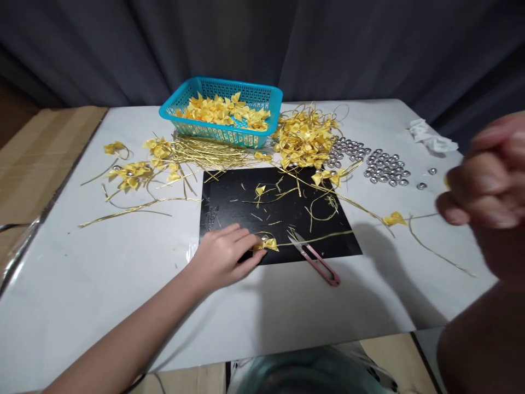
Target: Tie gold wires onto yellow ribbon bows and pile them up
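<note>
My left hand [225, 253] rests at the front of a black mat [221, 189], its thumb and fingertips pinching a small yellow ribbon bow [269, 244]. A thin gold cord [315, 239] runs rightward from the bow. Raised near the camera at the right, my right hand [488, 178] has its fingers curled closed; what they hold, if anything, I cannot make out. Pink-handled thread snips [324, 268] lie across the mat's front edge, blades near the cord. Another yellow bow [394, 219] with cord ends lies on the table, left of the right hand.
A blue basket [274, 106] of yellow ribbon bows stands at the back. Gold cords [209, 153] lie before it, with a pile of corded bows [305, 137] beside it. Silver beads [385, 167], a crumpled white tissue [432, 137] and more bows [130, 175] lie around; cord scraps litter the mat.
</note>
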The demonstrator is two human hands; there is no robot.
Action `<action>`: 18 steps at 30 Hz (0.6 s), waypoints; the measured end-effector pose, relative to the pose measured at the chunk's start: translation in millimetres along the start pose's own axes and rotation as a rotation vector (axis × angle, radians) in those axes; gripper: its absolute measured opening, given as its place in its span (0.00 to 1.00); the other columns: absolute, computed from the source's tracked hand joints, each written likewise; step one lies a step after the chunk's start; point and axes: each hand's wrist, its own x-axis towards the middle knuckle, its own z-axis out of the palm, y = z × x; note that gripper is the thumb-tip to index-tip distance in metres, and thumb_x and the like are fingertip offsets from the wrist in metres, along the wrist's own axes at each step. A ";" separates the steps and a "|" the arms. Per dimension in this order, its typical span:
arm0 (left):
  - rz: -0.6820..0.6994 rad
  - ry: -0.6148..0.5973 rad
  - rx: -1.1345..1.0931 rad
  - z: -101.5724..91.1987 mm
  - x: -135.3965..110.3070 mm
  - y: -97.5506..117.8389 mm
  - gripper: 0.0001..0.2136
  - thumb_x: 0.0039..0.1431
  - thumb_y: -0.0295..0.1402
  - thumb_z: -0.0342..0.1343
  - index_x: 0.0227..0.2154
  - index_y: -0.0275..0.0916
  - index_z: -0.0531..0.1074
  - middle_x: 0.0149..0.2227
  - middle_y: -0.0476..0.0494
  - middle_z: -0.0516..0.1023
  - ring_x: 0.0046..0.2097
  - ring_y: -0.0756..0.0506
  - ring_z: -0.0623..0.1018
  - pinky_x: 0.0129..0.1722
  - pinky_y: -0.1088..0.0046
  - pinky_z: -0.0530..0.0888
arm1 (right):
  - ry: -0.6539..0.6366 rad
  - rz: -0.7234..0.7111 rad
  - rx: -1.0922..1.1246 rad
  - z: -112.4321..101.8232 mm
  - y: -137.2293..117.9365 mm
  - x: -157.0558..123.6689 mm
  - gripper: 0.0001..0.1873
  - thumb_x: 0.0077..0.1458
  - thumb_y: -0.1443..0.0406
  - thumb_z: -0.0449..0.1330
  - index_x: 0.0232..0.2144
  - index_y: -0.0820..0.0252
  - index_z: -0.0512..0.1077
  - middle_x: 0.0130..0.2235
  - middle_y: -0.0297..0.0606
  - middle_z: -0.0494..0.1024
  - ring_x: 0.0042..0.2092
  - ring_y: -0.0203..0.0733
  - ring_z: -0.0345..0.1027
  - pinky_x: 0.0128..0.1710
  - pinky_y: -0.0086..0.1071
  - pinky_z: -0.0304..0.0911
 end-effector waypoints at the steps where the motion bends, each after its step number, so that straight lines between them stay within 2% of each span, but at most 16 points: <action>1: 0.000 -0.007 -0.002 -0.1 0.2 0.3 0.09 0.59 0.34 0.49 0.31 0.37 0.73 0.25 0.46 0.76 0.28 0.47 0.72 0.26 0.73 0.68 | -0.008 -0.007 0.019 10.5 -1.4 -3.5 0.05 0.57 0.65 0.56 0.31 0.56 0.71 0.22 0.30 0.62 0.18 0.25 0.51 0.18 0.29 0.52; 4: 0.002 -0.020 -0.046 0.0 0.8 0.9 0.09 0.59 0.30 0.48 0.34 0.37 0.73 0.29 0.44 0.77 0.31 0.46 0.73 0.30 0.71 0.70 | -0.078 0.030 -0.046 32.9 4.4 -11.5 0.05 0.56 0.66 0.57 0.31 0.60 0.71 0.22 0.32 0.65 0.20 0.27 0.58 0.18 0.26 0.52; 9: -0.038 0.022 -0.215 0.6 1.1 -0.5 0.09 0.58 0.24 0.47 0.34 0.36 0.72 0.33 0.42 0.76 0.35 0.46 0.73 0.36 0.69 0.71 | -0.446 0.197 -0.140 61.9 29.1 -20.6 0.08 0.59 0.62 0.53 0.32 0.60 0.67 0.26 0.31 0.68 0.21 0.26 0.56 0.18 0.23 0.51; 13: -0.103 0.097 -0.273 -0.7 0.6 -0.8 0.08 0.57 0.23 0.47 0.34 0.38 0.71 0.41 0.42 0.74 0.39 0.47 0.73 0.39 0.69 0.71 | -0.709 0.235 -0.185 83.2 44.8 -33.7 0.10 0.60 0.62 0.49 0.31 0.61 0.66 0.21 0.28 0.62 0.21 0.27 0.52 0.18 0.23 0.46; 14: -0.156 0.144 -0.266 -1.4 0.7 0.0 0.08 0.56 0.24 0.48 0.34 0.38 0.70 0.42 0.41 0.73 0.39 0.47 0.73 0.37 0.71 0.71 | -0.739 0.224 -0.192 85.6 47.2 -37.1 0.10 0.60 0.62 0.49 0.30 0.61 0.66 0.21 0.28 0.60 0.21 0.27 0.51 0.19 0.23 0.46; 16: -0.276 0.198 -0.213 -3.1 1.2 2.8 0.05 0.56 0.27 0.50 0.34 0.38 0.69 0.40 0.42 0.72 0.35 0.48 0.74 0.31 0.73 0.70 | -0.738 0.231 -0.191 85.1 49.3 -41.7 0.11 0.60 0.62 0.49 0.29 0.61 0.66 0.21 0.28 0.59 0.22 0.27 0.50 0.20 0.23 0.46; 18: -0.358 0.133 -0.139 -3.9 1.6 6.6 0.04 0.55 0.32 0.52 0.33 0.39 0.69 0.31 0.47 0.72 0.29 0.49 0.72 0.26 0.74 0.66 | -0.690 0.296 -0.167 77.6 47.1 -42.5 0.11 0.60 0.61 0.48 0.29 0.61 0.65 0.21 0.28 0.58 0.22 0.27 0.49 0.19 0.23 0.46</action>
